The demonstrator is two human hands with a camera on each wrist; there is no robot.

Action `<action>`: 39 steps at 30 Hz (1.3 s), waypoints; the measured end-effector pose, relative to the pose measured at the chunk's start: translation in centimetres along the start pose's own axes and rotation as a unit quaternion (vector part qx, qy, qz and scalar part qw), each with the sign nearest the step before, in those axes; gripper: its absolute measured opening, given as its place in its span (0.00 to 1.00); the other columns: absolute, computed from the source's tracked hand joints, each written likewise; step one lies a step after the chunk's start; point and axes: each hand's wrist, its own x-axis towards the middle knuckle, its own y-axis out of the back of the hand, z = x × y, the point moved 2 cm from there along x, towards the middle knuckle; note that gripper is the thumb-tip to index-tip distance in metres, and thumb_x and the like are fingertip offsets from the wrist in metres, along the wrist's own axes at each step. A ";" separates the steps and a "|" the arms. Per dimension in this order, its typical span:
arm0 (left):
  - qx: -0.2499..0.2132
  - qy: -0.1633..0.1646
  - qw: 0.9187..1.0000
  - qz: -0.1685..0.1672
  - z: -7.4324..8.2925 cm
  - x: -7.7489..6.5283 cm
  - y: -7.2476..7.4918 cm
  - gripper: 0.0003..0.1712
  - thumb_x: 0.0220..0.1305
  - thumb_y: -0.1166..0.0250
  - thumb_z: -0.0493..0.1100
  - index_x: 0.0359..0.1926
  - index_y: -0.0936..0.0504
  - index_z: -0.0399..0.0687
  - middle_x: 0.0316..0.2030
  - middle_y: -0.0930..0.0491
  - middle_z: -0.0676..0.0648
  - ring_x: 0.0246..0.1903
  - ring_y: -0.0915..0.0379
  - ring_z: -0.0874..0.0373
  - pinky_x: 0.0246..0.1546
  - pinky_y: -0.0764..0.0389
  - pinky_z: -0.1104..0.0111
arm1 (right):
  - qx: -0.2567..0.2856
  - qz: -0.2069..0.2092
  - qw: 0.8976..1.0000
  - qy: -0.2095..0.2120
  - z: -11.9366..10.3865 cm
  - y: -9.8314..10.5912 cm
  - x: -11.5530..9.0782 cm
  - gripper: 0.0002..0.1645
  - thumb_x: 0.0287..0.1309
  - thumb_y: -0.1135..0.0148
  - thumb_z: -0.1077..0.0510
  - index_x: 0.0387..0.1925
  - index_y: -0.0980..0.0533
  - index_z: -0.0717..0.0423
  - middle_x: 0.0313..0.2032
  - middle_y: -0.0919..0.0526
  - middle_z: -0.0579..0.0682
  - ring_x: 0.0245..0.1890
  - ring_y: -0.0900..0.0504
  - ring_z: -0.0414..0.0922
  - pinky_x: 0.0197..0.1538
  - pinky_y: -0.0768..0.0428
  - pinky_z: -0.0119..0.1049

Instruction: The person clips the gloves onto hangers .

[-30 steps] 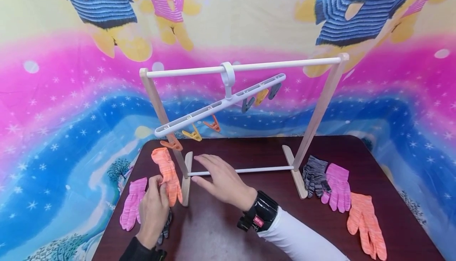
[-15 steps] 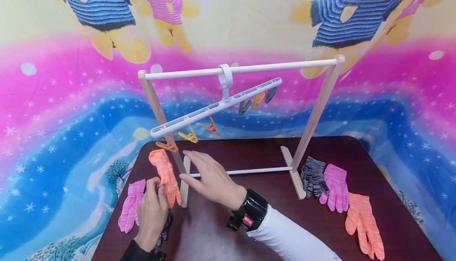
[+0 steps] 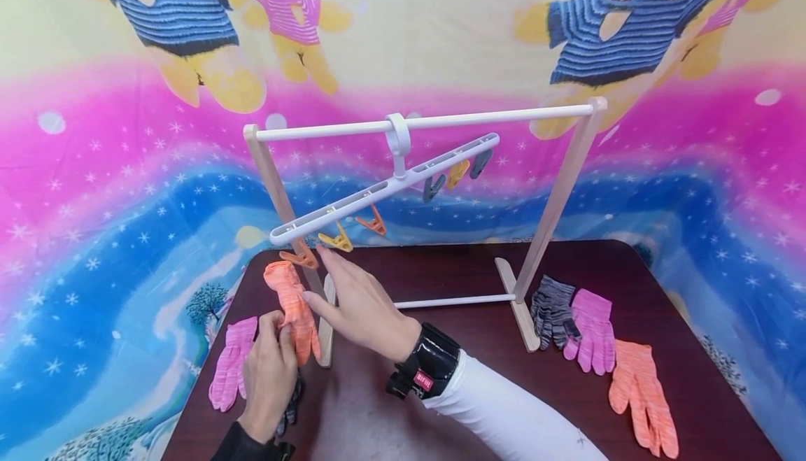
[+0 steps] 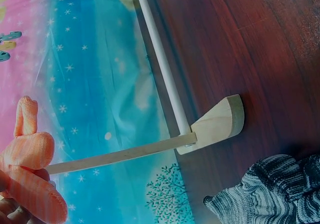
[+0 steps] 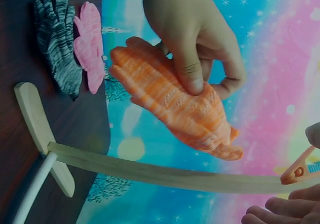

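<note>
My left hand [image 3: 269, 370] pinches an orange knit glove [image 3: 292, 310] by its side, thumb against the fabric. The glove hangs in the air just below an orange clothespin [image 3: 301, 258] at the left end of a tilted white clip hanger [image 3: 384, 192]. My right hand [image 3: 362, 307] reaches toward that end with straight fingers, its fingertips close to the clothespin and the thumb beside the glove. In the right wrist view the clothespin [image 5: 300, 171] shows between the right hand's thumb and fingers, with nothing gripped. Yellow, orange and grey clothespins hang farther along.
The hanger hooks over the white top bar [image 3: 504, 117] of a wooden-legged rack. A pink glove [image 3: 233, 363] and a black-grey glove [image 4: 270, 189] lie at the left. Black-grey [image 3: 554, 314], pink [image 3: 592, 331] and orange [image 3: 644, 398] gloves lie on the dark table [image 3: 453, 391] at right.
My right hand has moved left and up to the end clothespin. My left hand keeps holding the orange glove in nearly the same place.
</note>
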 end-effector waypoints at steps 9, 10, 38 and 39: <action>0.002 -0.003 1.000 -0.011 0.0 0.1 0.2 0.10 0.68 0.38 0.31 0.47 0.29 0.38 0.20 0.32 0.48 0.17 0.39 0.62 0.18 0.41 0.71 | 0.028 0.030 0.999 0.002 -1.3 0.4 1.0 0.42 0.70 0.41 0.44 0.75 0.40 0.62 0.72 0.29 0.54 0.69 0.26 0.45 0.66 0.23 0.40; 0.001 -0.003 1.000 -0.013 0.0 0.2 0.2 0.10 0.68 0.38 0.31 0.47 0.29 0.38 0.20 0.32 0.49 0.17 0.39 0.63 0.18 0.41 0.71 | 0.027 0.031 0.999 0.003 -1.4 0.4 1.1 0.42 0.70 0.41 0.44 0.75 0.40 0.62 0.72 0.29 0.54 0.69 0.26 0.45 0.65 0.23 0.40; 0.005 -0.009 1.000 -0.025 -0.1 0.2 0.4 0.10 0.69 0.39 0.30 0.47 0.30 0.37 0.20 0.33 0.50 0.16 0.43 0.66 0.18 0.43 0.72 | 0.058 0.075 0.995 0.021 -2.9 1.0 2.9 0.16 0.64 0.33 0.49 0.42 0.30 0.50 0.28 0.28 0.43 0.24 0.32 0.34 0.23 0.37 0.24; 0.006 -0.010 1.000 -0.024 0.0 0.2 0.4 0.10 0.68 0.39 0.30 0.47 0.30 0.37 0.20 0.33 0.50 0.17 0.43 0.66 0.18 0.43 0.72 | 0.057 0.078 0.995 0.021 -2.9 1.0 2.9 0.16 0.64 0.32 0.49 0.41 0.30 0.50 0.27 0.28 0.43 0.23 0.32 0.34 0.23 0.37 0.24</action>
